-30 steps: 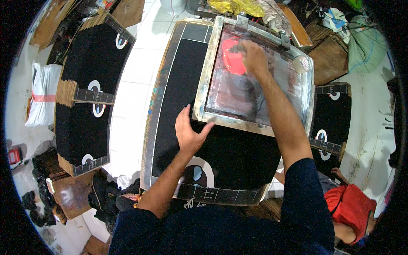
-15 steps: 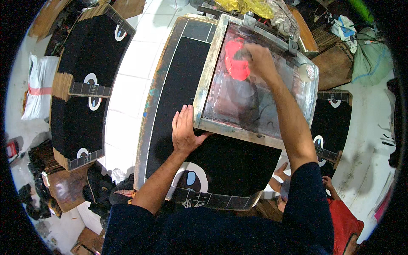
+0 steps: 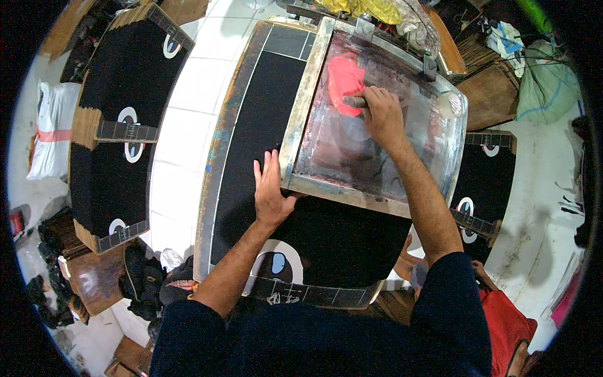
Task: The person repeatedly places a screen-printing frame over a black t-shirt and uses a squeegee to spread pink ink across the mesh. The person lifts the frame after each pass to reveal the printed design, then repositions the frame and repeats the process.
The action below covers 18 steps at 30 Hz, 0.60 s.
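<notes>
Reaching arm: the right arm is stretched forward and up across the printing screen (image 3: 377,132), the forearm running diagonally from the lower right.
Right hand (image 3: 382,114): its grip is clamped on the squeegee handle (image 3: 353,100), fingers curled over it, knuckles upward.
Squeegee: held low on the mesh, just beside the patch of red ink (image 3: 344,80) in the screen's far left part.
Left hand (image 3: 270,188): laid flat, palm down, fingers together and pointing away; its grip is spread apart and nothing is clasped. It is pressed against the near left corner of the screen's frame (image 3: 300,116), partly on the black fabric (image 3: 260,125).
Left arm: bent at the elbow, brought in from below.
Bench (image 3: 210,182): the black fabric is stretched over it, and the screen rests on top.
Neighbouring bench (image 3: 119,119): more black fabric, well apart to the left.
</notes>
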Available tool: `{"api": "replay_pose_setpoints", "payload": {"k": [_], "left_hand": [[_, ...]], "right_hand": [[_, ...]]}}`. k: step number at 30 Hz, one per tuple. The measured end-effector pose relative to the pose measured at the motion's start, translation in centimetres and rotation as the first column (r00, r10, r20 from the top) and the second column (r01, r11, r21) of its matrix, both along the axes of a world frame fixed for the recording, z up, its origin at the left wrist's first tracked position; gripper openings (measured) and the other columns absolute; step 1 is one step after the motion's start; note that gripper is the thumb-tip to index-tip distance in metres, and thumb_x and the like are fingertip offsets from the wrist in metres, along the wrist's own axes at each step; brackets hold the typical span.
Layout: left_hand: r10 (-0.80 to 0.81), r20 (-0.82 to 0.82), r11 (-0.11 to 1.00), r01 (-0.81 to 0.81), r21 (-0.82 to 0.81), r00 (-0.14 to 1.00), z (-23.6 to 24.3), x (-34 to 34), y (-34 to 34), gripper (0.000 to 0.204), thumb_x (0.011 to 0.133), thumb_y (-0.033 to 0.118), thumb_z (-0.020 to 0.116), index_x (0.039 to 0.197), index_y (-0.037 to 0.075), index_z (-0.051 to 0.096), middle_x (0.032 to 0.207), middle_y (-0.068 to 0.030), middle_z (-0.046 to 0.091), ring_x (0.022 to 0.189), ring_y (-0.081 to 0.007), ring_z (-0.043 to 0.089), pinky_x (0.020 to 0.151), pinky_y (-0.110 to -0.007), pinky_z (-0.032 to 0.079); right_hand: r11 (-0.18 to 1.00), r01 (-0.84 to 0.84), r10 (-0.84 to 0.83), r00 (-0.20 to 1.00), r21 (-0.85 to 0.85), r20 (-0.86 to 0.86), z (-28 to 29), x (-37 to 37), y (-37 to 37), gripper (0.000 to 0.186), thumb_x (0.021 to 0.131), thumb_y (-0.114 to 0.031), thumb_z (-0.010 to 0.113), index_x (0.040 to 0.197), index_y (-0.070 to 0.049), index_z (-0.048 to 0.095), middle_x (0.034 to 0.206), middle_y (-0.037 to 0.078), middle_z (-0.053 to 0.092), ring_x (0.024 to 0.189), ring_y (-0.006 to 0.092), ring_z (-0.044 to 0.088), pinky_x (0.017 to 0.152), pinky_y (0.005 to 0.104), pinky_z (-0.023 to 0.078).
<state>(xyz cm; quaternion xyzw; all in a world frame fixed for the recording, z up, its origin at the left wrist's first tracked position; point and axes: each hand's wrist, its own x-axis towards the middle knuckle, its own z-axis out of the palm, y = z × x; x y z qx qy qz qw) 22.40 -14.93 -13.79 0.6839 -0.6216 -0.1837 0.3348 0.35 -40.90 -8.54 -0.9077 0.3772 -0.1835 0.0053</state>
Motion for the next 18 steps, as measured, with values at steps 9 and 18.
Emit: {"api": "replay_pose_setpoints", "payload": {"k": [9, 18], "left_hand": [[-0.014, -0.233, 0.978, -0.035, -0.205, 0.972, -2.0, -0.2, 1.0, 0.105, 0.074, 0.018, 0.092, 0.158, -0.001, 0.031, 0.154, -0.0314, 0.044, 0.141, -0.044, 0.049, 0.114, -0.046, 0.048], [-0.015, -0.225, 0.973, -0.038, -0.23, 0.974, -1.6, -0.2, 1.0, 0.102, 0.073, 0.011, 0.091, 0.156, -0.002, 0.034, 0.155, -0.0305, 0.044, 0.142, -0.0419, 0.049, 0.114, -0.044, 0.048]], "right_hand": [[0.936, -0.044, 0.031, 0.999, 0.35, 0.042, 3.6, 0.0, -3.2, 0.034, 0.076, -0.001, 0.072, 0.11, -0.004, 0.068, 0.105, 0.019, 0.071, 0.103, 0.0406, 0.068, 0.089, 0.0499, 0.054], [0.969, -0.113, 0.093, 0.991, 0.218, 0.1, 1.1, 2.8, -10.3, 0.04, 0.08, -0.009, 0.081, 0.118, -0.005, 0.068, 0.108, 0.019, 0.072, 0.101, 0.0374, 0.071, 0.087, 0.0439, 0.056]]}}
